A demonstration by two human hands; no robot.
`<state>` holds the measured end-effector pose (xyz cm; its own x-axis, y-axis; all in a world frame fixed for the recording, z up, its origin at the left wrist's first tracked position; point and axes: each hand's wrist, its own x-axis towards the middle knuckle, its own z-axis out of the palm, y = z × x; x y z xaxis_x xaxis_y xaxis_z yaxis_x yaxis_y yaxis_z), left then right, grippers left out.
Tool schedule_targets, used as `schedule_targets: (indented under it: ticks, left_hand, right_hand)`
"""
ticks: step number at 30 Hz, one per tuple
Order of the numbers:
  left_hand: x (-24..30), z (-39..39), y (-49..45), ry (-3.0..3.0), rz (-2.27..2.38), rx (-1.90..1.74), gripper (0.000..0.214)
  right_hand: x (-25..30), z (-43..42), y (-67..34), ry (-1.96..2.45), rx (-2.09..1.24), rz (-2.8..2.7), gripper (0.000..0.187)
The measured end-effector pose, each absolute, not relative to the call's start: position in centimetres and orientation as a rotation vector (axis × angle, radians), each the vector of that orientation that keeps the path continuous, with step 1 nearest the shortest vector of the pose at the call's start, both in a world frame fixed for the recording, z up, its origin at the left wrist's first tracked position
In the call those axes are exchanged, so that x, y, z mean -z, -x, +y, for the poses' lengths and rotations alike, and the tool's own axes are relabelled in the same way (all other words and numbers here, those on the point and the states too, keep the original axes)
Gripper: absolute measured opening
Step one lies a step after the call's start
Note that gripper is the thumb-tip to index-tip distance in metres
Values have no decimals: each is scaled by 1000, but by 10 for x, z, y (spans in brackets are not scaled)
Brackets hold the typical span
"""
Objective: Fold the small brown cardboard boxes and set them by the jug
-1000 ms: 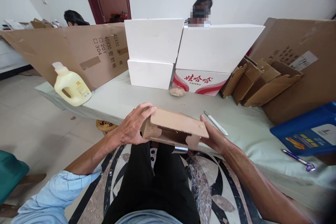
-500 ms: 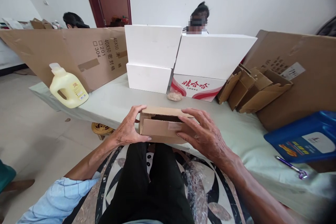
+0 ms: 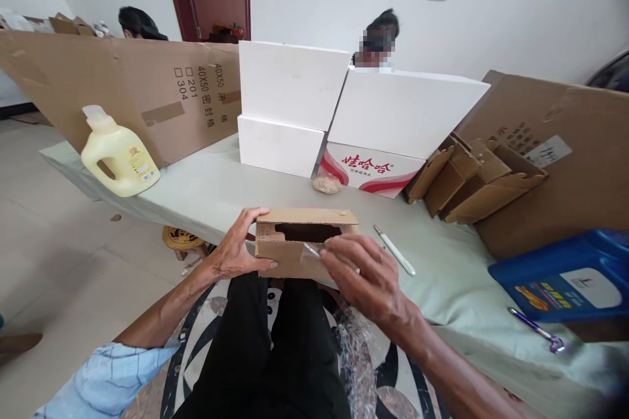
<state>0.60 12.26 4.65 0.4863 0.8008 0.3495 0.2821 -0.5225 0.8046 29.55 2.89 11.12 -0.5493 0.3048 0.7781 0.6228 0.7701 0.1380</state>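
Observation:
A small brown cardboard box (image 3: 280,250) sits at the table's near edge, above my knees, with a dark opening along its top. My left hand (image 3: 236,250) grips its left end, thumb at the front and fingers at the back. At the front right of the box, my right hand (image 3: 361,272) pinches a strip of clear tape (image 3: 312,249) between thumb and fingers. The tape's lower part seems to lie against the box front. Just right of that hand, a slim white-handled knife (image 3: 394,250) lies on the cloth.
White boxes (image 3: 289,88) stand stacked at the back, a small bag (image 3: 327,183) before them. Large cardboard sheets (image 3: 187,105) flank both sides. A yellow jug (image 3: 122,160) stands left; a blue container (image 3: 565,275) and a purple pen-like tool (image 3: 535,327) lie right. Two people sit beyond.
My right hand has closed from spread fingers on the box to a pinch on the tape, which has lifted. The box opening looks wider. The knife, hidden before, now shows.

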Motion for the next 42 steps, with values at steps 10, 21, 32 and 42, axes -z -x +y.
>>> schedule_targets:
  ticks: [10,21,32,42]
  left_hand:
    - [-43,136,0,-2011,963,-1013,90]
    - [-36,121,26,-2150,998,-956,94]
    - [-41,117,25,-2188,1035,-896,95]
    - [-35,124,25,-2181,962,-960,106]
  right_hand:
    - [-124,5,-291,700,358,-2102,19]
    - [-90,208,-405,1354,-86,-1526,36]
    - [3,329,-437,1671,-100,-1592,32]
    - [22,347,-448,1854,-51,-1594,25]
